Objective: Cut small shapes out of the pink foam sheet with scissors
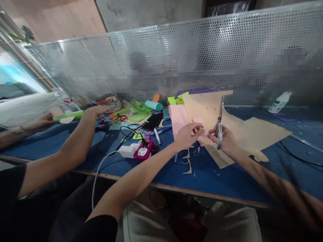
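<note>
My left hand [186,135] pinches a small piece of pink paper [198,121] above the table. Scissors [219,134] hang on my right hand [227,141], their blades pointing up and away from me. The right fingertips meet the lower edge of the pink piece close to my left fingers. Beneath both hands lie large beige paper sheets [242,129], with a curled pink sheet [178,117] at their left. Narrow beige paper scraps [187,164] are scattered on the blue table in front of my left hand.
A co-worker's arms [75,141] reach over the table at left with green paper [69,116]. A magenta power adapter [144,150] with cables sits left of my forearm, near a phone [153,121]. A white bottle [280,102] stands before the perforated metal screen [239,60].
</note>
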Demonstrator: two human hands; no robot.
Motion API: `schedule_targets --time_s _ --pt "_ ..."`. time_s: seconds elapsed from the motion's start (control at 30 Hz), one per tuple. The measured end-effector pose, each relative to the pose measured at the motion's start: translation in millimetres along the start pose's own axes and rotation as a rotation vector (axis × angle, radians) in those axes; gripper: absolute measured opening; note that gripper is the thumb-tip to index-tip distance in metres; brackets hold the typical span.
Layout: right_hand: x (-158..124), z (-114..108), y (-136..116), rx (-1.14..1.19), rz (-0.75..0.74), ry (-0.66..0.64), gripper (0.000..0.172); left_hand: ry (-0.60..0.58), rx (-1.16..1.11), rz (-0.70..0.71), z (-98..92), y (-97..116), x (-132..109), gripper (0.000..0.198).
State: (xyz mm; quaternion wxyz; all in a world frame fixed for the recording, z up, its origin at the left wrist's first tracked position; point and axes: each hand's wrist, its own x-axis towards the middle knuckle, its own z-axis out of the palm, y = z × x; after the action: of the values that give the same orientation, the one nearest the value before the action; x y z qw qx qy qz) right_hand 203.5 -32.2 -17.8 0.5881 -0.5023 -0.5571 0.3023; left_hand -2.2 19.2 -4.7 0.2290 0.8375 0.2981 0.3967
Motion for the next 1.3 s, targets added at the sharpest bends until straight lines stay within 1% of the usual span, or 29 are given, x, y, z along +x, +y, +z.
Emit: schedule_targets --time_s 0.07,0.1,0.17,0.23,0.3,0.4,0.5,0.6,0.7,0.8,0.93,1.03,1.1,1.13,1.2,1.3 --pt "-1 0 -1 -0.012 -0.027 -0.006 0.036 -0.099 0.097 0.019 -1.0 2 1 0.031" --pt "-1 1 -1 -0.006 -0.034 -0.007 0.036 -0.126 0.128 0.012 -1.5 3 1 0.03" --pt "-2 2 0 0.031 -0.031 0.006 0.038 -0.145 0.148 -0.028 -2.5 6 0 0.031" --pt "-2 3 1 0.086 -0.005 0.032 0.038 -0.142 0.132 -0.062 -3.4 10 -1 0.033" --pt "-1 4 1 0.149 0.03 0.078 0.038 -0.125 0.086 -0.065 -3.8 12 -2 0.035" --pt "0 3 1 0.199 0.064 0.114 0.038 -0.065 0.024 -0.063 -2.6 12 -4 0.034" --pt "0 3 1 0.218 0.074 0.08 0.038 -0.027 0.04 -0.077 -0.8 9 -4 0.034" --pt "-1 5 3 0.234 0.075 0.054 0.037 -0.038 0.058 -0.055 -0.1 8 -5 0.032" --pt "-1 5 6 0.249 0.066 0.074 0.036 -0.088 0.05 -0.012 0.0 10 -6 0.029" --pt "-1 5 7 0.281 0.068 0.068 0.032 -0.172 0.007 0.003 1.3 12 -7 0.031" --pt "-2 5 4 0.325 0.106 0.001 0.03 -0.235 -0.057 -0.03 3.4 15 -9 0.037" --pt "-5 6 -2 0.318 0.146 -0.066 0.03 -0.244 -0.13 -0.069 4.6 17 -11 0.035" --pt "-6 6 -5 0.292 0.147 -0.089 0.029 -0.197 -0.23 -0.103 5.5 17 -11 0.032" --pt "-6 6 -5 0.28 0.136 -0.105 0.029 -0.147 -0.292 -0.124 5.9 17 -10 0.031" --pt "-5 4 -5 0.262 0.099 -0.171 0.027 0.003 -0.425 -0.159 6.4 16 -9 0.034" --pt "-4 1 -4 0.161 0.036 -0.31 0.028 0.253 -0.572 -0.161 5.7 13 -4 0.046"
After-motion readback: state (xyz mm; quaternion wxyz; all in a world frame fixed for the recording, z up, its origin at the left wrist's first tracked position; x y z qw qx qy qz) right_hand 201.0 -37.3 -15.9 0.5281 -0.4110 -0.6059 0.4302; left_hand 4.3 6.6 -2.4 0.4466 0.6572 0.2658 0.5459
